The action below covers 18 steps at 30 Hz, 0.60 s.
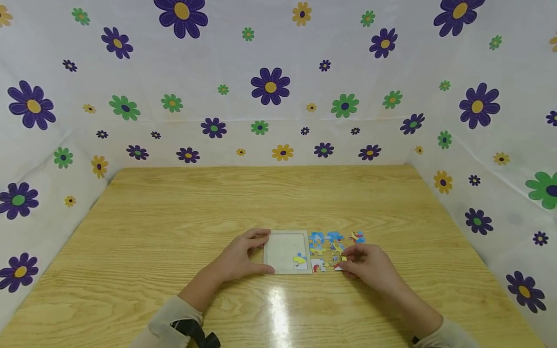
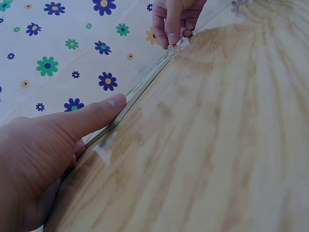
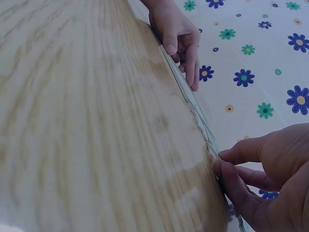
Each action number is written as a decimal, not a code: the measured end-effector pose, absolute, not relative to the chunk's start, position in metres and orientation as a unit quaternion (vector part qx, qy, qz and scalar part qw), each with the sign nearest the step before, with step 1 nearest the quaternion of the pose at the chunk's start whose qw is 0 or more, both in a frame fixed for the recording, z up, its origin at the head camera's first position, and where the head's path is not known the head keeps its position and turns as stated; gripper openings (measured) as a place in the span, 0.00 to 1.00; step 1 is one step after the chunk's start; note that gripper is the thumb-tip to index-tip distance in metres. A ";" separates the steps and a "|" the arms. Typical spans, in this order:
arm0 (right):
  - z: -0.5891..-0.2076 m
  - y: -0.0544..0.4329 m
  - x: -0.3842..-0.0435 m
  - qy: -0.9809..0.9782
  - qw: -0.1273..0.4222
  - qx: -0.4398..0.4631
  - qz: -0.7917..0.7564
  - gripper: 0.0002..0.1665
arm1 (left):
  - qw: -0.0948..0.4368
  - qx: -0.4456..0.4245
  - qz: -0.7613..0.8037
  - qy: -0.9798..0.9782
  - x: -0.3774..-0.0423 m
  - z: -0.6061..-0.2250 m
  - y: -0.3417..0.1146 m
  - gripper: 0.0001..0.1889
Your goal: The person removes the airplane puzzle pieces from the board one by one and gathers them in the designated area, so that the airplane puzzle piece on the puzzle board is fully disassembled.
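Observation:
My left hand (image 1: 241, 253) holds the left side of a square, pale puzzle tray (image 1: 266, 251), thumb at the near corner and fingers at the far one. One yellow, white and blue piece (image 1: 299, 261) lies inside the tray, at its near right corner. To the tray's right, my right hand (image 1: 370, 266) pinches a jigsaw piece (image 1: 341, 266) low over the table, its fingertips covering part of it. Close by lie loose pieces: a blue one (image 1: 317, 237), a red and white one (image 1: 318, 265) and several others. The right wrist view shows my right hand (image 3: 275, 174) with thumb and fingers together at the pieces.
The wooden table (image 1: 261, 198) stretches beyond the tray and to both sides. A white cloth with printed flowers (image 1: 235, 63) stands around its back and sides. A red and yellow piece (image 1: 357, 237) lies farthest right among the loose pieces.

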State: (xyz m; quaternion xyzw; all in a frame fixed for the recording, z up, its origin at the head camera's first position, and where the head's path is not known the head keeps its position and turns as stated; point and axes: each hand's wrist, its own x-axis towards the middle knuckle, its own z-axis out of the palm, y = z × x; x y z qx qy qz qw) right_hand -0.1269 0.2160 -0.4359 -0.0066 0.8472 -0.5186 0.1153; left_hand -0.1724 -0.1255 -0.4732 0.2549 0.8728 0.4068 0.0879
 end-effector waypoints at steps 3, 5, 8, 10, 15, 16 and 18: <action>-0.436 0.213 -0.126 0.863 0.101 -0.002 -0.495 0.14 | 0.087 0.257 0.406 0.873 -0.172 -0.472 -0.126 0.48; -0.436 0.213 -0.126 0.872 0.095 -0.002 -0.480 0.13 | 0.087 0.258 0.407 0.872 -0.172 -0.472 -0.126 0.48; -0.436 0.213 -0.126 0.875 0.097 -0.004 -0.474 0.12 | 0.086 0.259 0.408 0.872 -0.172 -0.471 -0.127 0.48; -0.435 0.213 -0.126 0.875 0.098 -0.003 -0.474 0.11 | 0.087 0.258 0.408 0.872 -0.172 -0.472 -0.127 0.48; -0.434 0.213 -0.128 0.877 0.098 -0.009 -0.471 0.12 | 0.085 0.260 0.410 0.870 -0.172 -0.472 -0.127 0.49; -0.434 0.213 -0.129 0.877 0.097 -0.013 -0.471 0.12 | 0.085 0.261 0.411 0.870 -0.172 -0.472 -0.127 0.49; -0.433 0.213 -0.130 0.876 0.098 -0.019 -0.472 0.13 | 0.081 0.263 0.408 0.870 -0.172 -0.471 -0.127 0.49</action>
